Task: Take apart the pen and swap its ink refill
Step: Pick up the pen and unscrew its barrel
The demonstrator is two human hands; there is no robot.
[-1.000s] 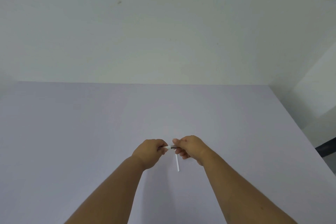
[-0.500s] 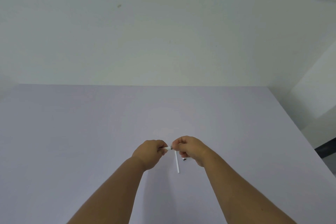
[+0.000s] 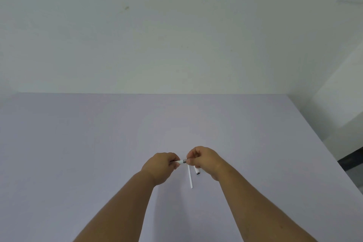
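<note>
here the pen point(image 3: 181, 161) lies level between the two fists, its long axis running from left to right, so that any pull to separate it would go sideways along that line. the left hand point(image 3: 162, 167) is curled shut around one end of the pen, and the right hand point(image 3: 203, 160) pinches the other end with thumb and forefinger closed on it; only a short white and dark stretch shows in the gap between the fingers. just below the right fingers, on the pale table point(image 3: 78, 153), lies a thin white ink refill point(image 3: 190, 177), its long axis pointing toward the person, almost crossing the pen's line. beside it, partly under the right hand, rests a small white piece with a dark tip point(image 3: 197, 171); what it is, i cannot tell. the right hand is nearer to both.
</note>
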